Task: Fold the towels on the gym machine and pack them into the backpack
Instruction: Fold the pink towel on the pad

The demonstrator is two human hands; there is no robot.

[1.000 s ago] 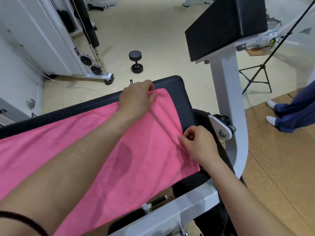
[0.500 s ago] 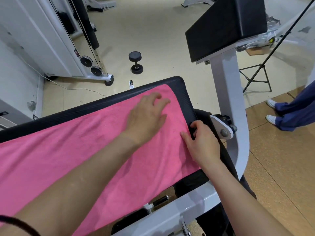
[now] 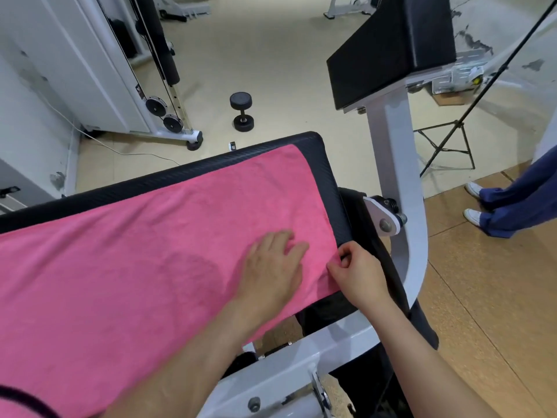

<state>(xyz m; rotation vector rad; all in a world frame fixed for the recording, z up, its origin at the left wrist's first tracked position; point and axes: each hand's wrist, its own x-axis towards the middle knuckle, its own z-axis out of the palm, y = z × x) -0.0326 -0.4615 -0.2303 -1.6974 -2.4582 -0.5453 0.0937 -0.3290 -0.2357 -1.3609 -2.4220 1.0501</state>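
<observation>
Head view: the left hand (image 3: pixel 271 267) has come off the far corner of the pink towel (image 3: pixel 135 267), which it held a second ago, and has swept back across the cloth. It now lies flat with straight fingers on the towel near the right end of the black pad (image 3: pixel 328 182). The right hand (image 3: pixel 358 273) stays at the pad's right end, thumb and curled fingers pinching the towel's edge there. The towel is spread smooth along the pad, one layer as far as can be seen, so I judge the smoothing finished and the first fold still to make.

White frame (image 3: pixel 401 176) rises just right of the pad and carries a second, tilted cushion (image 3: pixel 391 46) above it. Dark fabric (image 3: pixel 422 321) hangs beside the pad's right end; whether it is the backpack I cannot tell. Beyond the pad's far edge a dumbbell (image 3: pixel 242 114) stands on pale floor, with a cable machine (image 3: pixel 99 70) further left. Well right of the pad are a tripod (image 3: pixel 446 146) and a person's blue trouser legs (image 3: pixel 518 200)
</observation>
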